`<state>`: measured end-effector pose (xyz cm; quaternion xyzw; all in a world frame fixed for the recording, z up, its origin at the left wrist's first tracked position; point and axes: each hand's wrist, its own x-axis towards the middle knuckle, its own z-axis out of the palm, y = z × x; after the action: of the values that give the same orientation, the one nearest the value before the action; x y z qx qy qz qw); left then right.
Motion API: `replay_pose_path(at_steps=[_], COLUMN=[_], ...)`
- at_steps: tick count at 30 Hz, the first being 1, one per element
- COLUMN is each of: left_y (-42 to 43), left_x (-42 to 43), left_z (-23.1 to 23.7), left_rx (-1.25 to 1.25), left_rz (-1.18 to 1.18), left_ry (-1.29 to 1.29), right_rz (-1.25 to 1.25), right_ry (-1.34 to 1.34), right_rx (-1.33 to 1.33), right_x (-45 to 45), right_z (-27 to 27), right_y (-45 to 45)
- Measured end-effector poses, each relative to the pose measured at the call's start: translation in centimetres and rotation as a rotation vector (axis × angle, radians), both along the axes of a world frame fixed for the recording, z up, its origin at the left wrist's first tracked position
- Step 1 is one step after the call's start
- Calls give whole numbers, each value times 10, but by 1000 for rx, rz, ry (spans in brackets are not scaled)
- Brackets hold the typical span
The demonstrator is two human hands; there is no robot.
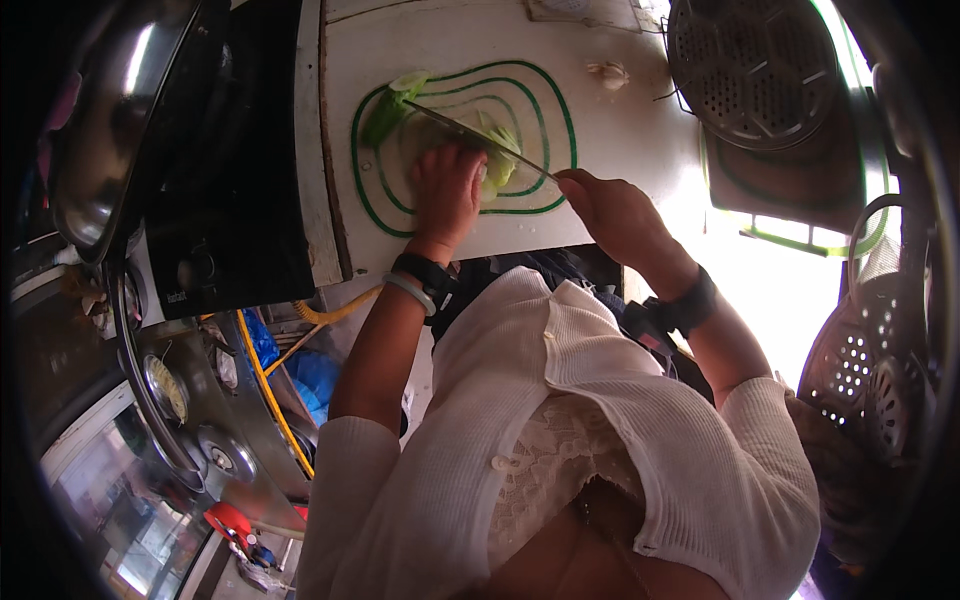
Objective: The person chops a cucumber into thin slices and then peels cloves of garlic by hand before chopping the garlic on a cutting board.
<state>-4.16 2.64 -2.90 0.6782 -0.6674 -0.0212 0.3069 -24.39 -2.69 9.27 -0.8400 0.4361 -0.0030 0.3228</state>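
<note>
On a translucent cutting board with green rings [566, 135], my left hand [448, 184] presses down on a pale green vegetable piece, mostly hidden under the fingers. My right hand [611, 210] grips a kitchen knife [480, 137], its blade slanting across the board just beyond my left fingertips. Thin pale green slices [504, 161] lie to the right of my left hand, partly behind the blade. A larger green vegetable piece [386, 116], with a pale cut end, rests at the board's upper left, near the knife's tip.
Garlic [611, 73] lies on the white counter right of the board. A black cooktop [225, 165] and a large metal wok [124, 120] stand at the left. A perforated metal steamer tray [752, 71] is at the upper right. Colanders [851, 367] hang or stand at the right.
</note>
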Motion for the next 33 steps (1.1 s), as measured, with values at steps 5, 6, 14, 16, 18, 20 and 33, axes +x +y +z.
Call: replay_pose_path(at_steps=[5,6,14,16,18,20,33], left_y=[5,4,6,5,4,1,2], left_x=[-3,-4,-1,-3,-4,-4,8], left_z=[0,1,0,4,6,8,-3], left_rx=[-4,-5,23,26,20,53,-125], left_rz=[38,33,38,18,-4,-14,-86], left_ry=[-86,-80,-136,-94,-57,-71,190], right_rz=[22,14,12,-25,-9,-5,-11], right_ry=[111,17,-13,-19,-101,-132,-133], right_rx=[4,2,-1,46,-11,-47,-66], right_x=[-16,-15,-10,-15,-6,-3,7], right_z=[22,13,11,8,-17,-20,-31], right_y=[3,4,4,5,7,7,9])
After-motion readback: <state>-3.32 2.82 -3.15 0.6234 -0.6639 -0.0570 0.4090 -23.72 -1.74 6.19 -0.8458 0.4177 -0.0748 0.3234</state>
